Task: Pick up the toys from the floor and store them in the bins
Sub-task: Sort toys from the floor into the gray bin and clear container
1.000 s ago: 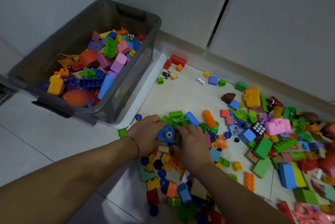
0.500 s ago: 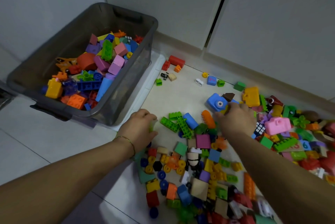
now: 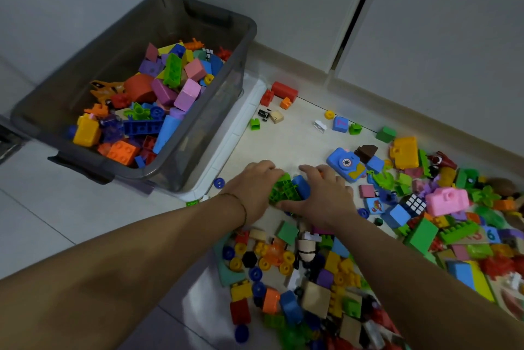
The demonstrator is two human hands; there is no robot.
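Colourful toy blocks lie scattered over the floor on the right. My left hand (image 3: pixel 253 188) and my right hand (image 3: pixel 326 196) meet over a cluster of green bricks (image 3: pixel 283 189) and a blue block (image 3: pixel 301 185), fingers curled round them from both sides. A blue toy camera (image 3: pixel 344 164) lies on the floor just right of my right hand. The grey translucent bin (image 3: pixel 224 111) stands at the upper left, partly filled with blocks.
The bin sits on a white lid (image 3: pixel 241 123). A pink toy camera (image 3: pixel 446 201) and a small puzzle cube (image 3: pixel 415 203) lie further right. White cabinet doors (image 3: pixel 425 23) run along the back. Red blocks (image 3: pixel 283 91) lie near the bin's corner.
My right hand set the blue camera down to the right, then came back left. Both hands now close together round the green and blue bricks.
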